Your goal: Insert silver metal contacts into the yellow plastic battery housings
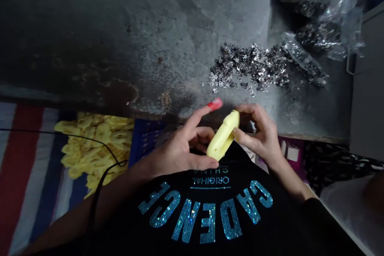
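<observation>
A pale yellow, elongated plastic shell (222,136) is held tilted in front of my chest, at the near edge of the table. My left hand (189,144) grips its lower end, with the thumb underneath and the index finger stretched out, red wrapping on its tip. At the upper end, the fingers and thumb of my right hand (259,132) pinch the same shell. Beyond the hands, a heap of small shiny metal clips (252,66) lies spread on the dark metal table (168,20).
Clear plastic bags (321,8) of metal pieces sit at the back right. Many similar yellow parts (99,144) are piled below the table's left edge, beside a blue crate (145,136). A black cord (105,144) crosses there. A grey cabinet (367,84) stands at right.
</observation>
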{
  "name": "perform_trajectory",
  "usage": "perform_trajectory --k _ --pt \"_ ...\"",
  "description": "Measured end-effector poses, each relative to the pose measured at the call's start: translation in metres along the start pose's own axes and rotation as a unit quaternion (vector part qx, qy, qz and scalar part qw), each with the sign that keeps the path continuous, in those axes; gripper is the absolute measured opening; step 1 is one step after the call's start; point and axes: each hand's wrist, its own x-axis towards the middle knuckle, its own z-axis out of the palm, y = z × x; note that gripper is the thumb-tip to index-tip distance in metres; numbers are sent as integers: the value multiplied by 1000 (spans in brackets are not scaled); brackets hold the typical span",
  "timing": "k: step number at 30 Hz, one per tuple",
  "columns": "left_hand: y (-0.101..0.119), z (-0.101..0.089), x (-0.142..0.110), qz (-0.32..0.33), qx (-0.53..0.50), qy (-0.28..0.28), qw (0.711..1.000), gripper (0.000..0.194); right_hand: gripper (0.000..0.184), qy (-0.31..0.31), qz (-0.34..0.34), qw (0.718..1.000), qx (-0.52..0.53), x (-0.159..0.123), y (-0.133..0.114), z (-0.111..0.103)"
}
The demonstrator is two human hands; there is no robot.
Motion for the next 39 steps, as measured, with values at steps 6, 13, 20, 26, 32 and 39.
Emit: perform_trajectory --k 6,13,20,26,32,39 --pt "-4 -13 -4 123 247 15 961 111 39 -38 49 997 41 6 -6 10" --pt "6 1 -6 23 28 133 990 88 34 102 20 994 -42 10 31 -25" --pt "15 16 3 40 -58 210 975 75 8 114 -1 968 -226 38 62 -40" --pt "13 16 3 40 -34 202 978 75 13 105 1 946 -306 39 65 -43" --pt "16 18 5 10 -50 222 974 84 16 102 -48 926 -360 50 64 -39" --pt "18 20 5 10 -36 218 975 80 15 79 -44 926 -365 70 64 -23"
